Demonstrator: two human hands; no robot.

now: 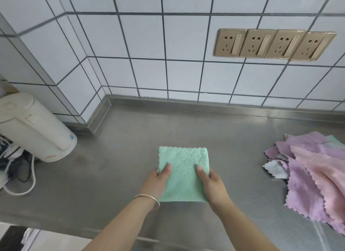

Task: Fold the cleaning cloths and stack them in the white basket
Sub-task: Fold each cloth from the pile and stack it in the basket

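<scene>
Steel counter (pixel 115 176) runs along a white-tiled wall with four gold sockets (pixel 274 44) above its back edge. Near the front edge, about midway along, a green cloth (pixel 183 168) is folded into a neat square, and both hands have it: the left hand (pixel 158 181) pinches its left side with the thumb on top, and the right hand (pixel 211 183) pinches its right side the same way. So this cloth looks finished and ready to go into the white basket (which is not in view). Toward the right edge a loose pile of purple and pink cloths (pixel 313 174) lies unfolded, so most of the folding seems left. A cream kettle (pixel 31 125) stands at the left edge.
</scene>
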